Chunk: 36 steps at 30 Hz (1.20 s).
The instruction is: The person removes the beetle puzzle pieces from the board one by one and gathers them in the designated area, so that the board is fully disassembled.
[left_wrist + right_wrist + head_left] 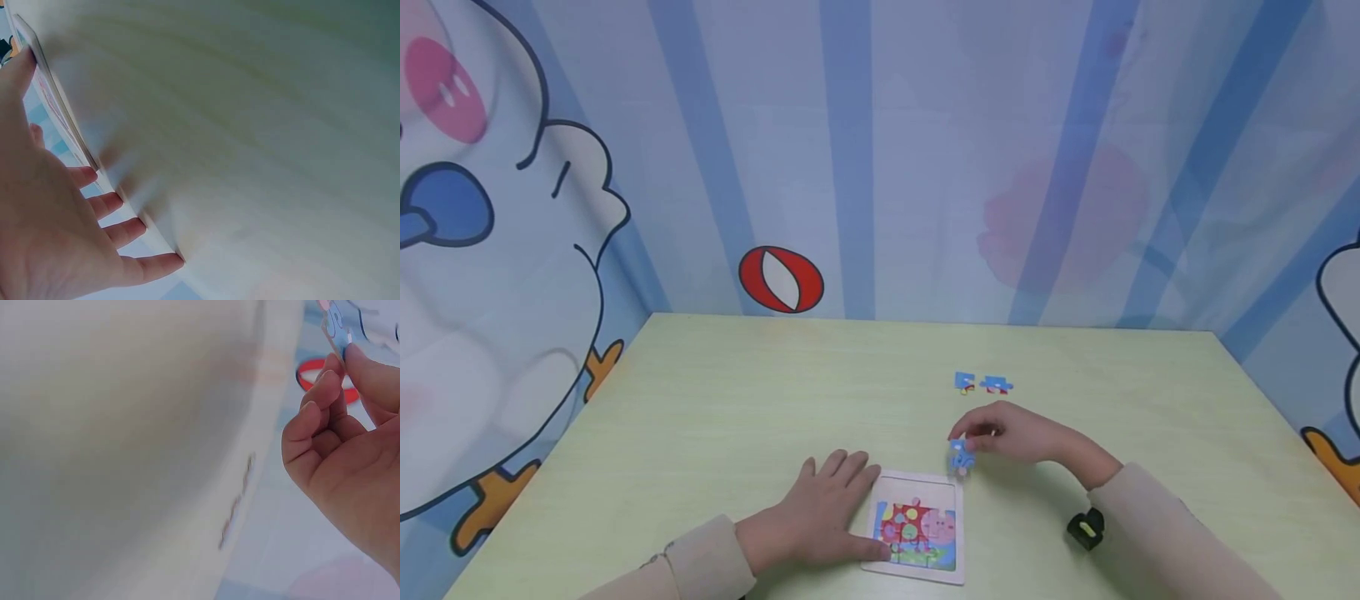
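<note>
A puzzle tray (917, 575) with a pale frame lies flat near the table's front, its lower part filled with joined pieces showing a pink pig in red. Along the tray's left side my left hand (820, 512) is spread, the thumb resting on the lower left edge and the other fingertips on the table by the upper left corner. Between thumb and fingers my right hand (1018, 432) pinches a blue puzzle piece (960, 458) just above the tray's upper right corner. In the right wrist view that puzzle piece (337, 328) is held up at the fingertips.
Two loose puzzle pieces, one on the left (965, 382) and one on the right (997, 384), lie on the table (760, 400) beyond my right hand. A small black object (1086, 529) is by the right sleeve. A printed cloth backdrop (910, 167) stands behind the table.
</note>
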Tool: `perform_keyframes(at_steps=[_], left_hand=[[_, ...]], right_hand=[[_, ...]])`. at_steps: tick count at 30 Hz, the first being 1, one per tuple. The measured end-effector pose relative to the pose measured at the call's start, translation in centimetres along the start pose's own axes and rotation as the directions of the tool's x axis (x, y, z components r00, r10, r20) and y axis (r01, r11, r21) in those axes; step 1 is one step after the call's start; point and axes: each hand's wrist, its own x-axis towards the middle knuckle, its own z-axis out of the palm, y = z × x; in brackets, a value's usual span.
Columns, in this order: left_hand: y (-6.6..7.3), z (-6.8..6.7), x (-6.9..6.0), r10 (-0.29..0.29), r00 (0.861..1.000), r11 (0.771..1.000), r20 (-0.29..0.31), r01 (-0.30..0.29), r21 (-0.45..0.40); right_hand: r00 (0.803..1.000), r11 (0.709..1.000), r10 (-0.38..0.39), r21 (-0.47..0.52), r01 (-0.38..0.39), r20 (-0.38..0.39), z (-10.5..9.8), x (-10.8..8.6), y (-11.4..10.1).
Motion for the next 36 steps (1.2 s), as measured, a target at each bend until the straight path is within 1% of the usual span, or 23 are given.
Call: perform_keyframes(at_steps=[11,15,19,23,28,36], left_hand=[[0.1,-0.1,-0.1,-0.001,1.0,1.0,-0.001,0.001,-0.002],[0.0,-0.2,-0.1,-0.004,1.0,1.0,0.001,0.004,-0.003],[0.0,-0.1,-0.1,-0.005,1.0,1.0,0.004,0.005,-0.006],[-0.1,-0.1,0.0,-0.003,1.0,1.0,0.009,0.003,-0.006],[-0.1,0.0,0.1,-0.004,1.0,1.0,0.009,0.004,0.007],[-0.2,0.0,0.0,0.003,1.0,1.0,0.003,-0.003,0.006]], right_hand=[[0.99,0.998,0.064,-0.006,-0.065,-0.125,-4.4,-1.0,2.0],[0.982,0.995,0.099,-0.012,-0.102,-0.163,-5.9,-1.3,2.7],[0.968,0.988,0.145,-0.015,-0.152,-0.205,-7.2,-1.5,3.4],[0.955,0.981,0.183,-0.018,-0.193,-0.233,-8.0,-1.6,4.4],[0.944,0.973,0.212,-0.03,-0.227,-0.254,-8.8,-1.2,5.7],[0.925,0.954,0.286,-0.014,-0.299,-0.249,-9.5,-0.7,6.7]])
